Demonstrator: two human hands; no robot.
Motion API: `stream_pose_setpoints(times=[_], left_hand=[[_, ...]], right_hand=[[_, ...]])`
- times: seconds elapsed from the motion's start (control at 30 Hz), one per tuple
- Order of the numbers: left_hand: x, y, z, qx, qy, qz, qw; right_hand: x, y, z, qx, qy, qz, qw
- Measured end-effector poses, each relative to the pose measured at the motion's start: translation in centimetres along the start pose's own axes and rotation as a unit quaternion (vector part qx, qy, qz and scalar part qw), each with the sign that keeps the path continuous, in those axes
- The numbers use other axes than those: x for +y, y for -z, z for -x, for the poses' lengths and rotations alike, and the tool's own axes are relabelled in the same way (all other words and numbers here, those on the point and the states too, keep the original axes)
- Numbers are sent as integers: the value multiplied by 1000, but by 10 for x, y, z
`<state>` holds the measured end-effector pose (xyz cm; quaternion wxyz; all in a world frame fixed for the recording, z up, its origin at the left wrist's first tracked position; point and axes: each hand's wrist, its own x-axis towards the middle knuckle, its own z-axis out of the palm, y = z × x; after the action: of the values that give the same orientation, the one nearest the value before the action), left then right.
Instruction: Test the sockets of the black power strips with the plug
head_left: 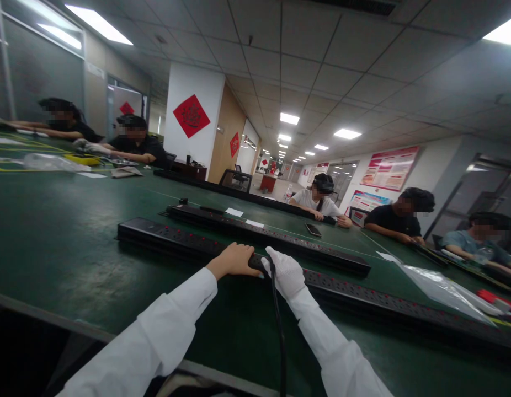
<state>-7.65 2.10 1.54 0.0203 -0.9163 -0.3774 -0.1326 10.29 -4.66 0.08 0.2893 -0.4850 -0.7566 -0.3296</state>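
A long black power strip point(164, 236) with red switches lies across the green table point(65, 242) in front of me. My bare left hand point(234, 260) rests on its near edge with the fingers curled over it. Right beside it my white-gloved right hand point(285, 271) presses on the same strip, fingers closed around its edge. A black cable point(277, 325) runs from between my hands down toward me. Both my sleeves are white.
A second black power strip point(280, 240) lies just behind the first, a third point(222, 190) farther back. A phone point(313, 229), paper slips and a clear plastic bag point(441, 286) lie on the table. Several seated people work at the left and right edges.
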Motion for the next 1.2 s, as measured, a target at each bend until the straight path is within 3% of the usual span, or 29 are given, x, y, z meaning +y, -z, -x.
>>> stream_pose_setpoints(times=[0.13,0.3,0.37,0.5,0.7,0.83,1.2], left_hand=[[0,0,-1,0,-2,8,1000],[-1,-2,-1,5,6,15,1000],[-1,-2,-1,8,3,16,1000],[-1,-1,0,6,5,16,1000],[1,1,1,13,4,14,1000],[3,2,3,26,-2,6,1000],[3,3,5,30,-11,-20,999]], right_hand=[[5,11,-9,27,-47,-41,998],[20,34,-24,134,-221,-139,956],[22,38,-24,113,-251,-158,948],[12,31,-18,3,-158,-177,972],[-7,14,-26,-2,-92,-178,980],[-15,5,-34,-38,-31,-167,985],[-22,-5,-44,-87,-42,-97,991]])
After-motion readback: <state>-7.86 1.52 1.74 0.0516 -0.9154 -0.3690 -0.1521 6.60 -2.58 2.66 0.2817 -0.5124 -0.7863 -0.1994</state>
